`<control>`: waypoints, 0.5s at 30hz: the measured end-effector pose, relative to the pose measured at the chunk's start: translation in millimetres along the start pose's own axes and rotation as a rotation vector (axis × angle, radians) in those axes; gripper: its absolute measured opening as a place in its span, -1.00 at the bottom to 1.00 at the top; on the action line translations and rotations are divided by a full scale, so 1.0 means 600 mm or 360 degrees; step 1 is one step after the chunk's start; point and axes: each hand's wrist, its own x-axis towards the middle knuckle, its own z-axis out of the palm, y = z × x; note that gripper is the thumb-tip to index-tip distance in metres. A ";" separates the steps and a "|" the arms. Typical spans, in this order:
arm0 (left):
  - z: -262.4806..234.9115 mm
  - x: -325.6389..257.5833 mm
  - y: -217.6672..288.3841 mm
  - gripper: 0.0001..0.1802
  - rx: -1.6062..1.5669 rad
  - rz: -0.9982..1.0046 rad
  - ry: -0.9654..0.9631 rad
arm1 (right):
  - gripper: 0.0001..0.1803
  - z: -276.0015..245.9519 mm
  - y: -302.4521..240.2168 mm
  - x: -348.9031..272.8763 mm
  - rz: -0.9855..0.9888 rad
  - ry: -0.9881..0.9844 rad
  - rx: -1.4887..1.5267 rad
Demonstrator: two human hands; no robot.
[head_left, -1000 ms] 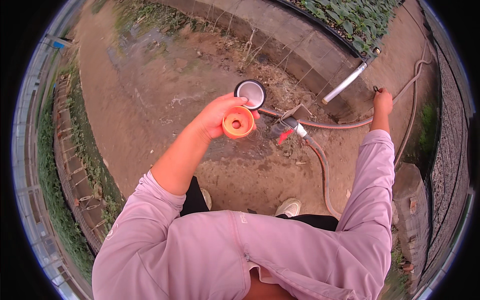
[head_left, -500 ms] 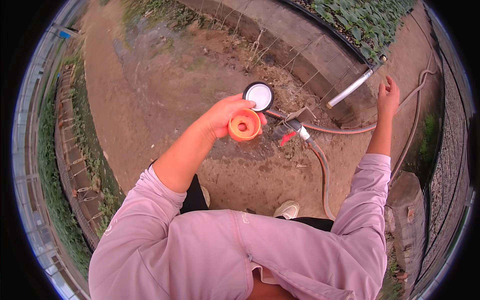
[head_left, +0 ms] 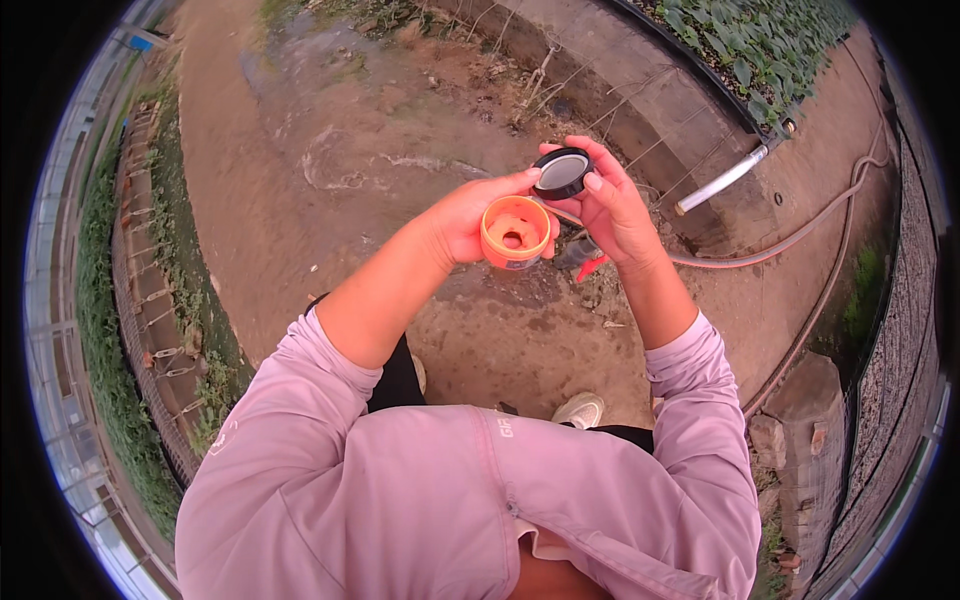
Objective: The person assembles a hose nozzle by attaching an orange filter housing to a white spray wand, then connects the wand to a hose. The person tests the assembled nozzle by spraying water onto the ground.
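- Orange jar: open, upright with its mouth slightly toward you; landmark for this list.
- Your left hand (head_left: 467, 220): curled around the left side of the jar (head_left: 510, 258), apparently bearing its weight, thumb stretched to the lid's edge.
- Your right hand (head_left: 615, 205): thumb and fingers pinching the black lid (head_left: 563, 174), beyond and right of the jar. The two-sided hold seems to steady it.
- Lid: pale inside turned up toward you, uncovering the jar's mouth; whether their rims touch, you cannot tell.
- Jar contents: pinkish-orange stuff (head_left: 506, 217) with a dark hollow near the middle; powder or paste, unclear.
- Red handle (head_left: 592, 267): below and right of the jar, partly hidden by your right hand.
- Hose (head_left: 790, 243): on the ground, right of the jar.
- White pipe (head_left: 722, 185): well right of and beyond the jar, slanting out from the plant bed (head_left: 735, 50).
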 end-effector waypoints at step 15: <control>-0.008 -0.010 -0.004 -0.52 0.0026 0.0365 0.0050 | -0.50 -0.029 0.002 0.006 0.0130 0.0259 0.0257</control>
